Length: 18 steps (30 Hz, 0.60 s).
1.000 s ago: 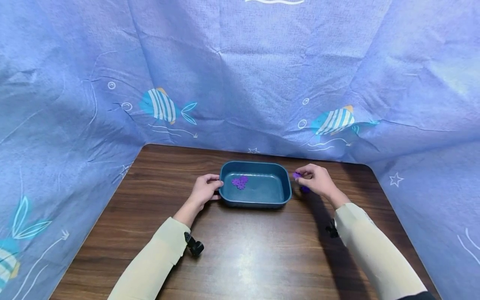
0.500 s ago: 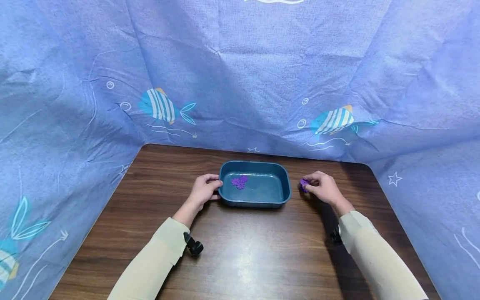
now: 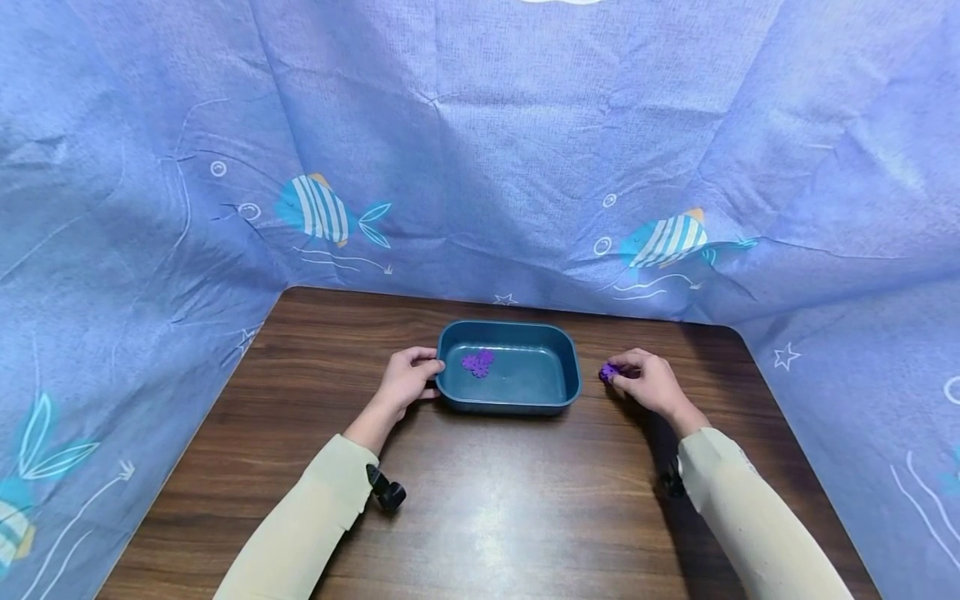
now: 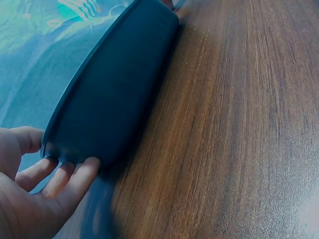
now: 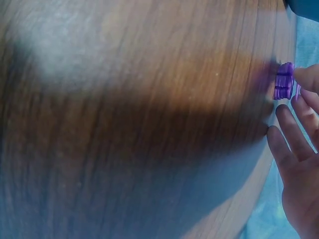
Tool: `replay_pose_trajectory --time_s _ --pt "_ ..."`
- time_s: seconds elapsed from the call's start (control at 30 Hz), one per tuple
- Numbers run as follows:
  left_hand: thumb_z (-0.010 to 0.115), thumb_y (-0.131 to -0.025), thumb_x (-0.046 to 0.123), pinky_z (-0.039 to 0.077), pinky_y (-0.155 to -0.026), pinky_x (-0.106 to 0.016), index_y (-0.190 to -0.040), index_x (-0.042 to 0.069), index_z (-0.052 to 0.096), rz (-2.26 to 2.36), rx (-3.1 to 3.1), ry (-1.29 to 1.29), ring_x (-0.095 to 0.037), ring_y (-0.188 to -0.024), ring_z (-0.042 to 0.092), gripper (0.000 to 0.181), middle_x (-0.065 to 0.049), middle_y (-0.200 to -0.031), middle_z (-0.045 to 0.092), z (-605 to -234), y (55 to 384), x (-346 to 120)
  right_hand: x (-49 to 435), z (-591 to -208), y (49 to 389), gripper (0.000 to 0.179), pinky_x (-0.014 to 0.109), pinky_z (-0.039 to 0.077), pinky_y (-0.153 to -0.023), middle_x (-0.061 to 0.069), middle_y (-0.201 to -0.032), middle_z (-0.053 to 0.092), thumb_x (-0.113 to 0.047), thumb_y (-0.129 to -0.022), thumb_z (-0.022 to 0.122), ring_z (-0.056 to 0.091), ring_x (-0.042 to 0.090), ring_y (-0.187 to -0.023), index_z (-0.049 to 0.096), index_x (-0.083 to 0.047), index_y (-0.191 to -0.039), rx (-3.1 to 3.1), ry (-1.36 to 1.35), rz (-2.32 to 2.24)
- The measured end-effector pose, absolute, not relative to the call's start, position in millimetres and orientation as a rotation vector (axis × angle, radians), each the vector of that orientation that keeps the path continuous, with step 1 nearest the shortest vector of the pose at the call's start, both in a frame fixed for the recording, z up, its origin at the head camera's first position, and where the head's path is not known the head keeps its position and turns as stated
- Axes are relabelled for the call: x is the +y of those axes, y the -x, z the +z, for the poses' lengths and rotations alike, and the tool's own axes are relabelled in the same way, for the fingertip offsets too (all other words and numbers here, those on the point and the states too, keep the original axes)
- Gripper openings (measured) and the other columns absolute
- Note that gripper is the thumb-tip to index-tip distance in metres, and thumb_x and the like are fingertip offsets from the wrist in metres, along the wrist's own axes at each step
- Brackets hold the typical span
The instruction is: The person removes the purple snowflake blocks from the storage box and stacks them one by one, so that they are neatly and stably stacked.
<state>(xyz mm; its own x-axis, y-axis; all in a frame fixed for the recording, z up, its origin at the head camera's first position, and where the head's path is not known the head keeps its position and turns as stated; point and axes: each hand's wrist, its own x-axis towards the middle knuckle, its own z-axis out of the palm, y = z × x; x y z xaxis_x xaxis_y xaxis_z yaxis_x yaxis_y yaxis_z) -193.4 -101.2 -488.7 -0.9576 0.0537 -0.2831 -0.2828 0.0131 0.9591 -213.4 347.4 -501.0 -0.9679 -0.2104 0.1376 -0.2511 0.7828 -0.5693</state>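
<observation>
My left hand (image 3: 408, 377) grips the left end of a dark teal plastic basin (image 3: 508, 408), thumb at the rim and fingers against the outer wall, as the left wrist view also shows. Several purple snowflake discs (image 3: 478, 363) lie together on the basin's floor, toward its left side. To the right of the basin, a small stack of purple snowflake discs (image 5: 284, 81) stands on the table. My right hand (image 3: 649, 383) is at that stack, thumb and fingers pinching a thin purple disc (image 5: 298, 92) right at its top. The fingers partly hide the pinched disc.
The brown wood-grain table (image 3: 495, 508) runs under both forearms. Behind and beside it hangs a blue cloth (image 3: 510, 167) printed with fish, close to the table's back edge. A black wrist camera (image 3: 387, 490) sits below the left sleeve.
My right hand has moved right and down, from beside the basin's rim with a purple disc, onto the stack on the table. The left hand and basin have stayed put.
</observation>
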Motion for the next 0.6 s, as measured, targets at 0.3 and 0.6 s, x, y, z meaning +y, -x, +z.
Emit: replay_pose_trajectory --time_s 0.3,0.6 --pt "0.067 -0.098 0.011 0.065 -0.077 -0.038 -0.136 -0.003 0.060 2.028 2.057 0.241 -0.034 -0.104 0.070 0.041 -0.022 -0.123 0.065 -492.3 195.4 -103.2 344.6 -500.9 211.7 0.027 0.048 0.060 -0.086 0.014 -0.112 0.074 -0.006 -0.086 0.078 0.068 0.031 -0.101 0.077 -0.004 -0.113 -2.893 -0.386 0.900" --pt "0.067 -0.098 0.011 0.065 -0.076 -0.036 -0.135 -0.003 0.061 2.025 2.057 0.243 -0.030 -0.099 0.071 0.039 -0.020 -0.119 0.065 -491.2 194.1 -102.7 343.6 -503.2 210.4 0.026 0.048 0.060 -0.086 0.014 -0.111 0.074 -0.007 -0.086 0.078 0.069 0.032 -0.100 0.077 -0.004 -0.111 -2.892 -0.388 0.900"
